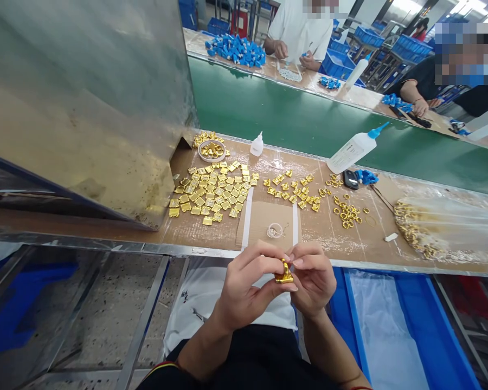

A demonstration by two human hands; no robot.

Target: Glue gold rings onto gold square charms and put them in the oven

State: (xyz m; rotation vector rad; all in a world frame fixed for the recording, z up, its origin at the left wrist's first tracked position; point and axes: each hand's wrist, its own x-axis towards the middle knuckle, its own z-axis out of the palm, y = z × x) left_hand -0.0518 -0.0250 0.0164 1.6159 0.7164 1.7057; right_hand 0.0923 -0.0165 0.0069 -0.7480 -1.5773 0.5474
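My left hand [246,284] pinches a small shiny gold-coloured metal piece [285,275] between thumb and fingers, just off the bench's front edge. Close against it, my right hand [314,280] has its fingers drawn together at the piece's upper side; whatever they grip is hidden. Beyond the hands a cardboard pad [264,216] with white tape strips carries a small clear ring-shaped item [274,231]. Flat square gold pieces [211,192] lie spread to the left. Smaller gold pieces [296,189] and gold rings [347,214] are scattered to the right.
A large metal panel [85,97] rises at the left. A small white dropper bottle [257,145] and a larger blue-tipped bottle [353,151] stand along the back. A clear bag [451,227] of gold parts lies right. Two people work across the green belt [268,103].
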